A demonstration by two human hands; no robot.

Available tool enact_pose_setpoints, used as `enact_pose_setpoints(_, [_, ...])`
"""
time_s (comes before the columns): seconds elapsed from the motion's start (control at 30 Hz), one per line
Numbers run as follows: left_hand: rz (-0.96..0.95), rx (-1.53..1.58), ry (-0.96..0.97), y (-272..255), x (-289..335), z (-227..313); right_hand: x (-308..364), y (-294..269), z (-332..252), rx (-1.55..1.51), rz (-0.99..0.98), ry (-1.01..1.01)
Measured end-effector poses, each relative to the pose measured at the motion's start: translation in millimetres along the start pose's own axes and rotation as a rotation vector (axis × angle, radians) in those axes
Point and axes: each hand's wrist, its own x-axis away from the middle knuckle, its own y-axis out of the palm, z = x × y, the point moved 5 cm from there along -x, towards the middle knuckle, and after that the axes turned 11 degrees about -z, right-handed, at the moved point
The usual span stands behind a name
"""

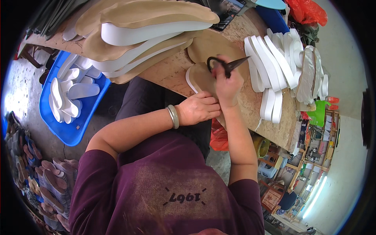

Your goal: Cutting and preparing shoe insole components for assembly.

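My right hand [228, 88] is closed round black-handled scissors [237, 62], their pointed blades aimed to the far right. With curled fingers, my left hand [197, 108] grips the near end of a shoe sole [202, 76] that has a tan cover over a white body. Both hands meet at the table's near edge, and the right wrist touches the left fingertips. Part of the sole is hidden beneath the hands. Just beyond it lies another flat tan piece [213, 46]. A bracelet [173, 116] circles my left wrist.
Tan-covered white soles [133, 34] are stacked on the table's left. Rows of white soles [274, 62] stand at the right of the wooden table [282, 131]. A blue tub [81, 135] with white pieces sits at the left. A phone or tablet [227, 13] stands at the back.
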Motion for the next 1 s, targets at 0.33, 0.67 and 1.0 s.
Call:
enact_pose_setpoints(0.33, [0.009, 0.032, 0.022, 3.2, 4.4, 4.9, 13.0, -25.0, -6.7, -0.421, -0.243, -0.018])
enact_pose_setpoints(0.67, [0.063, 0.012, 0.049, -0.7, -0.4, 0.4, 8.2, 5.4, 14.4, -0.449, 0.044, 0.232])
enact_pose_setpoints(1.0, [0.021, 0.041, 0.054, -3.2, -0.6, -0.8, 12.3, -4.5, -7.1, -0.233, -0.368, -0.061])
